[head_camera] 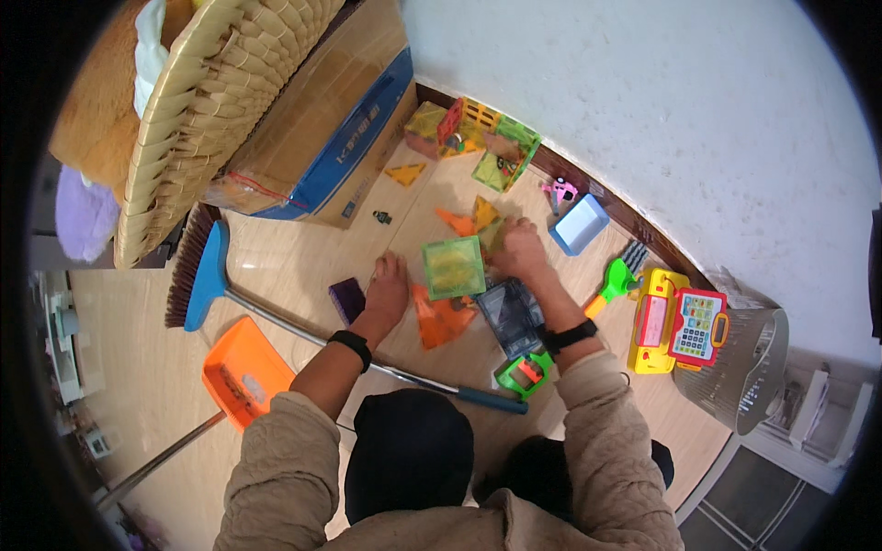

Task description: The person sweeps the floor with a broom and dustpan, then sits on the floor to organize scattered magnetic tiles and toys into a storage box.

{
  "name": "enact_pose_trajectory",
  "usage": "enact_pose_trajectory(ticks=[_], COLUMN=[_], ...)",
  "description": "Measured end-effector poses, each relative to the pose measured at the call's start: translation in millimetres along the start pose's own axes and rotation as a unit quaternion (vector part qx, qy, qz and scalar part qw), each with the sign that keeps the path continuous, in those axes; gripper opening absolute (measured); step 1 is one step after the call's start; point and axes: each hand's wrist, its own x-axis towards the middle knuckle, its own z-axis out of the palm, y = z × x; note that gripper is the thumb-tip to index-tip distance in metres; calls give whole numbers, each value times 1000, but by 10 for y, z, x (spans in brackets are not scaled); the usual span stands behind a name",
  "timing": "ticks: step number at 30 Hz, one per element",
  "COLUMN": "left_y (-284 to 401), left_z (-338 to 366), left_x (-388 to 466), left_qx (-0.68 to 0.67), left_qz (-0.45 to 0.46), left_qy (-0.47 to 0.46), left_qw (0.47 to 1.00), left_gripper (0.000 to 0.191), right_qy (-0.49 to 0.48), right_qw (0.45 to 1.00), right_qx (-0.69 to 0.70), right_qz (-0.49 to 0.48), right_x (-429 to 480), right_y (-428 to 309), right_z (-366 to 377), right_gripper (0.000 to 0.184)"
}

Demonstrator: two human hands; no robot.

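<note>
My left hand (pixel 387 293) is palm down at the floor, fingers bent. A dark purple block (pixel 347 301) is just left of it; whatever lies under the palm is hidden. Farther right, my right hand (pixel 521 253) has its fingers curled beside translucent yellow magnetic tiles (pixel 488 215); I cannot tell whether it grips one. Between the hands sits a translucent green square tile piece (pixel 453 267). Orange tiles (pixel 441 322) lie below it, and another orange tile (pixel 455 220) above. A dark translucent box-like piece (pixel 510 317) is under my right forearm.
Tile structures (pixel 482 141) stand by the wall corner near a cardboard box (pixel 303 138). A broom (pixel 275 313) crosses the floor before my knees, with an orange dustpan (pixel 244 372) at left. On the right are a blue tray (pixel 580 224), a toy cash register (pixel 654 324) and a grey bin (pixel 730 379).
</note>
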Motion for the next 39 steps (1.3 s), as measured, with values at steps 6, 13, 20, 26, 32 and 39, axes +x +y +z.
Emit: enact_pose_trajectory(ticks=[6, 13, 20, 26, 32, 39], left_y=[-49, -37, -45, 11, 650, 652], left_z=[135, 44, 46, -368, -827, -849], left_x=[16, 16, 44, -223, -1010, -1122], left_qx=[76, 79, 37, -78, -704, -649], left_qz=[2, 10, 5, 18, 7, 28], left_qy=[-20, -26, -12, -49, -255, -173], left_qw=[997, 996, 999, 996, 663, 741], left_gripper=[52, 54, 55, 64, 45, 28], right_qy=[-44, -172, -263, -300, -428, -406], right_qw=[975, 893, 710, 683, 709, 756], right_qx=[207, 415, 651, 664, 551, 499], right_qz=[-69, -14, 56, 51, 105, 124], right_x=[-276, -429, -801, -1160, -1668, -1760], right_y=[80, 154, 207, 148, -330, -741], right_z=[-953, -1017, -924, -1114, -733, -750], right_gripper=[83, 80, 70, 67, 67, 45])
